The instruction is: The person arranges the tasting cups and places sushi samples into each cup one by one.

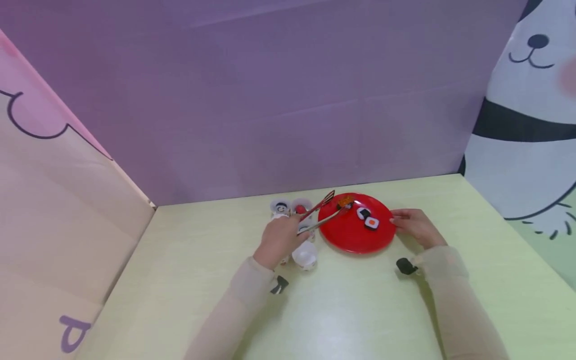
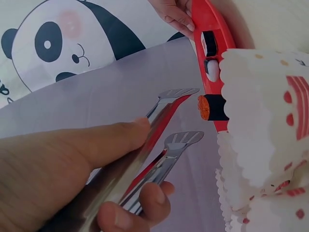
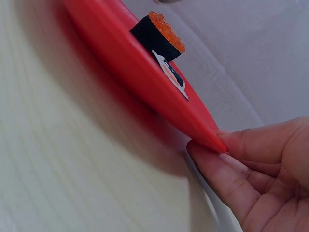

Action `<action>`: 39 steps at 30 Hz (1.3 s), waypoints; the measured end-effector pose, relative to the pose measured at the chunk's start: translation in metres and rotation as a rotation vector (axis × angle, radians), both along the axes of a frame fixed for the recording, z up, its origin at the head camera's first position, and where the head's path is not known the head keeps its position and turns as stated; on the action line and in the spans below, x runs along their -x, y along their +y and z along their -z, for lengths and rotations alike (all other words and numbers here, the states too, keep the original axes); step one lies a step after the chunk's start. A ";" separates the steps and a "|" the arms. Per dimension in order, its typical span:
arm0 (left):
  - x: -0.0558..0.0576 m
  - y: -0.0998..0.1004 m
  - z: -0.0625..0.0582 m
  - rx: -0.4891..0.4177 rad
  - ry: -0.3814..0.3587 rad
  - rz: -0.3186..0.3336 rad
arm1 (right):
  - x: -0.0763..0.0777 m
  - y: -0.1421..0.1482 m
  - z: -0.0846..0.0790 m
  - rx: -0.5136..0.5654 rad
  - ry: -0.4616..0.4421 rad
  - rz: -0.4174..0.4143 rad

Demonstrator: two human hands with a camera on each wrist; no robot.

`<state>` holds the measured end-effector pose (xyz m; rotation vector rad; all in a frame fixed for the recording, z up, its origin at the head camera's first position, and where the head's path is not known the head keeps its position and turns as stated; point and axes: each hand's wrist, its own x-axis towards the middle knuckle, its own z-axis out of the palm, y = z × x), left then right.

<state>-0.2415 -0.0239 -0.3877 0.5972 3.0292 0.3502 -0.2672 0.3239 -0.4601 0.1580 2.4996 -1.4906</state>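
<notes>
My left hand [image 1: 281, 237] grips metal tongs [image 2: 161, 125], their arms spread apart. In the left wrist view the tong tips stand just short of an orange roe sushi [image 2: 212, 107] wrapped in black; in the head view they reach over the plate's left side around it. That toy-like roe sushi [image 3: 158, 37] sits on a red plate [image 1: 353, 242]. Beside it lie two small white-and-black sushi rolls [image 1: 371, 223], one with an orange centre. At the right rim of the plate, my right hand [image 1: 416, 227] pinches the edge between thumb and fingers.
Several white patterned paper cups [image 1: 305, 256] stand left of the plate, partly hidden under the left hand. A red item [image 1: 300, 209] shows in one back cup, a black-and-white one [image 1: 281, 206] in another. A purple backdrop [image 1: 288, 110] rises behind the table [image 1: 189, 280].
</notes>
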 end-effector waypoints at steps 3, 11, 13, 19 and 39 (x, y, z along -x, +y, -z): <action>0.001 0.004 0.000 -0.007 -0.025 -0.001 | 0.000 -0.001 0.000 -0.001 -0.006 0.001; 0.008 0.014 0.003 0.016 -0.017 0.008 | -0.001 0.000 0.000 -0.012 0.001 -0.006; 0.010 0.016 0.004 0.028 -0.017 0.010 | -0.001 0.000 0.000 -0.013 0.004 -0.009; 0.014 0.020 0.005 0.058 -0.046 -0.005 | 0.001 0.000 0.002 -0.013 0.002 0.008; 0.019 0.026 0.015 0.114 -0.058 -0.023 | 0.002 -0.004 0.002 -0.013 0.001 0.011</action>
